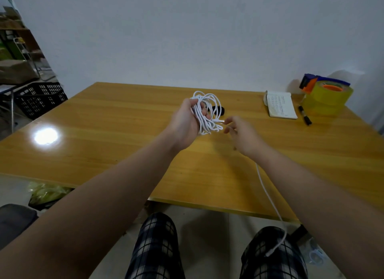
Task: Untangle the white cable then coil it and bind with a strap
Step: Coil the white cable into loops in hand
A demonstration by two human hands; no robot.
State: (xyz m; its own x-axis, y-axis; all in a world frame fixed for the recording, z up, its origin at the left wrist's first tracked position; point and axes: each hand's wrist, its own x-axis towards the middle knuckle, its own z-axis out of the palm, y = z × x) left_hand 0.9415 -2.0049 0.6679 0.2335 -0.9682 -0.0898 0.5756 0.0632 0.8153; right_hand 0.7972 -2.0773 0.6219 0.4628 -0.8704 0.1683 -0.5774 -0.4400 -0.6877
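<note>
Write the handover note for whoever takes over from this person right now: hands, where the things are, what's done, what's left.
Left hand: closed around the bundled white cable, held above the table.
Right hand: open, fingers next to the plug end sticking out of the bundle; whether they touch it is unclear.
One cable tail runs under the right forearm, over the table's near edge, onto the lap.
A black object, possibly the strap, lies on the table behind the bundle.
Done: cable gathered in hand.
Left: loops look messy; tidy them, wind in the tail, bind.

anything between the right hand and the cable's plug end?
Nothing visible. The right hand sits just right of the plug end sticking out of the white cable bundle in the left hand, open gap between.
</note>
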